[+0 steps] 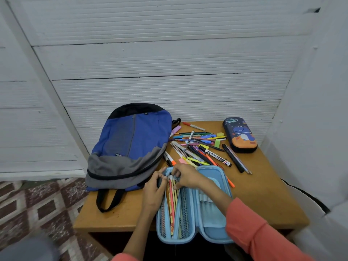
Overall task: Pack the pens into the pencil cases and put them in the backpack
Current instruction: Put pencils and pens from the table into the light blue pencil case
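A light blue pencil case (211,208) lies open at the table's front edge, with several pencils (172,200) in its left half. My left hand (153,189) grips the case's far left rim. My right hand (185,176) pinches the tops of the pencils inside. A pile of loose pens and markers (199,149) lies just beyond the case. At the back right sits a closed dark blue dinosaur pencil case (240,135). A blue and grey backpack (130,146) lies flat on the left, zipped.
The small wooden table (263,194) stands against a white ribbed wall (169,63), with a white wall close on the right. The backpack's black strap (108,201) hangs near the table's front left. Patterned floor tiles (37,204) show to the left.
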`<state>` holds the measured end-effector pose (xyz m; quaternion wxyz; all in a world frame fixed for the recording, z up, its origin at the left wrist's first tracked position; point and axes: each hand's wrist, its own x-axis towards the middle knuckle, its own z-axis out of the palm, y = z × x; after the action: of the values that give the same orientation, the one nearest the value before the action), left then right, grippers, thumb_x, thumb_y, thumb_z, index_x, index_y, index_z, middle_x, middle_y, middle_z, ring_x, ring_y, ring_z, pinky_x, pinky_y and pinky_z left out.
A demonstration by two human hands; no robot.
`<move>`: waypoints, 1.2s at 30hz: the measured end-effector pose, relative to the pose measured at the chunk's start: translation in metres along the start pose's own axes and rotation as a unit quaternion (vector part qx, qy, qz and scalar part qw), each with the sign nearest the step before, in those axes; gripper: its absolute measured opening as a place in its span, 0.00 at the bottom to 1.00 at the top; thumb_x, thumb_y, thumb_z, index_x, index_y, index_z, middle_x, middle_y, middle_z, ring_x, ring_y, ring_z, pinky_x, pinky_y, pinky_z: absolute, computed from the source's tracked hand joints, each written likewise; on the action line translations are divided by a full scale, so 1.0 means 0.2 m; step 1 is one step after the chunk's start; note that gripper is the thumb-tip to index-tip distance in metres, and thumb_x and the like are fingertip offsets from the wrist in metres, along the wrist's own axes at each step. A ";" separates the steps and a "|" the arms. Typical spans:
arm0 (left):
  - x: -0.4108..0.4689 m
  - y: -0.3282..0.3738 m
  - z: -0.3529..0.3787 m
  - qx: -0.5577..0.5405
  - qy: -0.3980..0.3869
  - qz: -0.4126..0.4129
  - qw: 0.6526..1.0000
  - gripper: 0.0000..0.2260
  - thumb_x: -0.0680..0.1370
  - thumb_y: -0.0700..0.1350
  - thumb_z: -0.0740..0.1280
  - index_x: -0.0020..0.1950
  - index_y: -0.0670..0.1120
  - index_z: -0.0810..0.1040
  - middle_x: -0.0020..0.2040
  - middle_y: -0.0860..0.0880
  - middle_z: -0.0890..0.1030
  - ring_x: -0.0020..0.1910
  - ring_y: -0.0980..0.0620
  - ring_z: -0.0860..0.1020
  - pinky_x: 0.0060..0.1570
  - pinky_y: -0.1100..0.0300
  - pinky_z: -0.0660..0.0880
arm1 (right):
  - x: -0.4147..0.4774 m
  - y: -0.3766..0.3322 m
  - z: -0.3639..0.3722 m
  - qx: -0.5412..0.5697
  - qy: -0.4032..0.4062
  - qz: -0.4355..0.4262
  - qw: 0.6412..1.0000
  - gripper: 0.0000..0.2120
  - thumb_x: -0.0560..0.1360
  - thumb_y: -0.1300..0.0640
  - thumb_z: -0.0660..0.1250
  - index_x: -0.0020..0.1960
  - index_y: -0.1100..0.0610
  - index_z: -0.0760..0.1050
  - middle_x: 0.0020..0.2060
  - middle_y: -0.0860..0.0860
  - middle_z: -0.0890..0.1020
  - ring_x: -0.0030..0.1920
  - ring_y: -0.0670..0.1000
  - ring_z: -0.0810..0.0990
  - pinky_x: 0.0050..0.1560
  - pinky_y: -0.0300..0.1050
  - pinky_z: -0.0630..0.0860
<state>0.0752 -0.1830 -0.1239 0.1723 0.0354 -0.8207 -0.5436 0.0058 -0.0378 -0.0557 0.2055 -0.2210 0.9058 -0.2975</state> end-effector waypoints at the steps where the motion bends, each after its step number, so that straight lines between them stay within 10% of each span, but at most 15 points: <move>1: 0.00 0.00 0.00 -0.002 0.001 0.002 1.000 0.08 0.80 0.44 0.64 0.41 0.47 0.71 0.64 0.60 0.78 0.61 0.63 0.76 0.54 0.56 0.75 | 0.01 0.00 -0.01 0.030 -0.001 -0.001 1.000 0.20 0.68 0.62 0.77 0.58 0.56 0.76 0.47 0.50 0.76 0.47 0.50 0.77 0.51 0.47 0.77; 4: -0.01 0.01 0.00 -0.012 0.000 0.001 1.000 0.09 0.81 0.44 0.64 0.41 0.47 0.71 0.61 0.64 0.77 0.61 0.61 0.77 0.53 0.57 0.75 | 0.05 0.04 -0.08 0.056 0.145 0.018 0.988 0.08 0.75 0.60 0.69 0.54 0.55 0.79 0.46 0.51 0.80 0.47 0.50 0.79 0.49 0.49 0.79; 7: 0.00 0.01 0.00 -0.015 -0.002 -0.004 1.000 0.09 0.81 0.45 0.64 0.41 0.47 0.70 0.61 0.67 0.76 0.62 0.60 0.76 0.55 0.55 0.75 | 0.07 0.16 -0.17 -0.190 0.250 0.033 0.949 0.10 0.78 0.59 0.62 0.57 0.53 0.79 0.57 0.52 0.78 0.59 0.54 0.73 0.54 0.50 0.73; 36: -0.01 0.03 0.00 -0.013 0.003 -0.019 1.000 0.09 0.80 0.43 0.65 0.40 0.47 0.71 0.63 0.59 0.78 0.59 0.58 0.78 0.53 0.59 0.75 | 0.09 0.52 -0.30 -0.180 0.313 0.070 0.930 0.09 0.76 0.61 0.66 0.54 0.57 0.80 0.54 0.56 0.77 0.59 0.58 0.73 0.50 0.48 0.71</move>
<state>0.0776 -0.1807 -0.1176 0.1646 0.0504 -0.8123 -0.5572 -0.0681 0.0557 -0.0818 -0.1110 -0.0859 0.9756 -0.1688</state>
